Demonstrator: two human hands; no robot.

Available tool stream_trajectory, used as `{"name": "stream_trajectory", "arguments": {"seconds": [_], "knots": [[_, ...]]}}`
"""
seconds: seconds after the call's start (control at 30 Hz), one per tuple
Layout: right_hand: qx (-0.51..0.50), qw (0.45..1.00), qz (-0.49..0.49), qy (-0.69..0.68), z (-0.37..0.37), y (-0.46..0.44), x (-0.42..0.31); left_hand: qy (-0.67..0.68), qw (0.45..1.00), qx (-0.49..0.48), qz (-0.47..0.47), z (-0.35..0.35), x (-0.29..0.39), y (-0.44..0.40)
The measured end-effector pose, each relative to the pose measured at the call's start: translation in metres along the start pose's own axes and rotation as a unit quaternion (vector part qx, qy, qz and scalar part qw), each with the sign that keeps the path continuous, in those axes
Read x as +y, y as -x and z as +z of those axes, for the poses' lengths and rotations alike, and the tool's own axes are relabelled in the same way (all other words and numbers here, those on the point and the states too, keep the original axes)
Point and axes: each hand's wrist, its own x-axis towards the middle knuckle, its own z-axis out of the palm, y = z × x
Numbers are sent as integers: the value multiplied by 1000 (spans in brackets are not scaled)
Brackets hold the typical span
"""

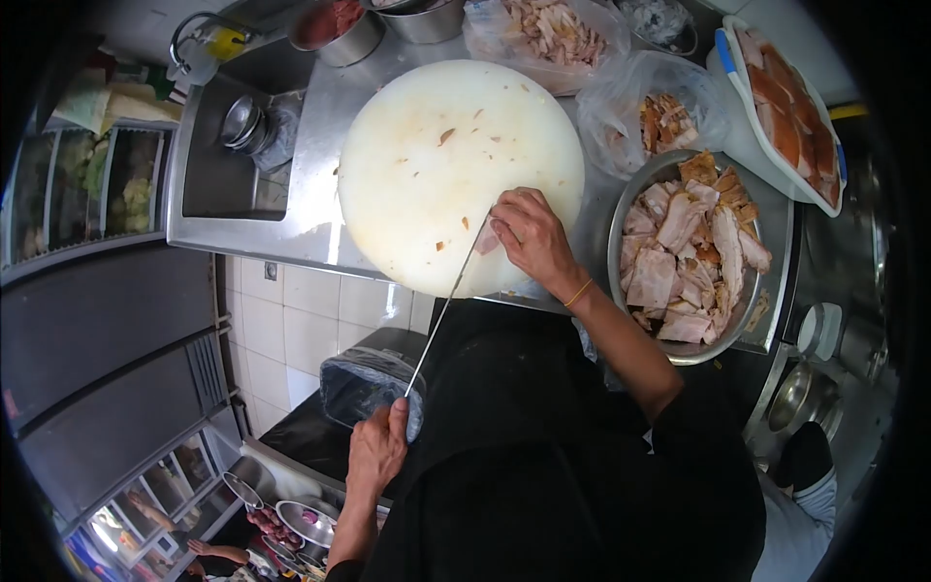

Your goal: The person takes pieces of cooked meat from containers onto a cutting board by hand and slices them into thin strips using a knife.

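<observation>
Steel sink [221, 184] far left; left hand [378, 448] wraps the near end of a long knife [445, 306]; round white board [436, 136] bears a meat piece [487, 241], held by bunched right hand [533, 236]; meat-filled bowl [619, 254] beside it.

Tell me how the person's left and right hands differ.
The left hand grips a knife beyond the edge of the cutting board; the right hand bends over a small meat piece on it. The right wrist wears an orange band; the left wrist shows none. Neither hand wears a glove.
</observation>
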Motion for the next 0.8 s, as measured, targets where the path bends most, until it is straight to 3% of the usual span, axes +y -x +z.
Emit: {"name": "stream_trajectory", "arguments": {"seconds": [0.3, 0.4, 0.53, 0.8], "knots": [[24, 1000, 12, 3, 0, 0, -2, -17, 999, -37, 4, 9, -6, -3], [28, 1000, 4, -1, 1, 1, 2, 0, 999, -14, 49, 26, 2, -32], [17, 1000, -3, -7, -1, 1, 6, 4, 999, -3, 35, 17, 25, -49], [32, 999, 32, -1, 0, 3, -2, -7, 1000, -2, 30, 8, 12, -13]]}}
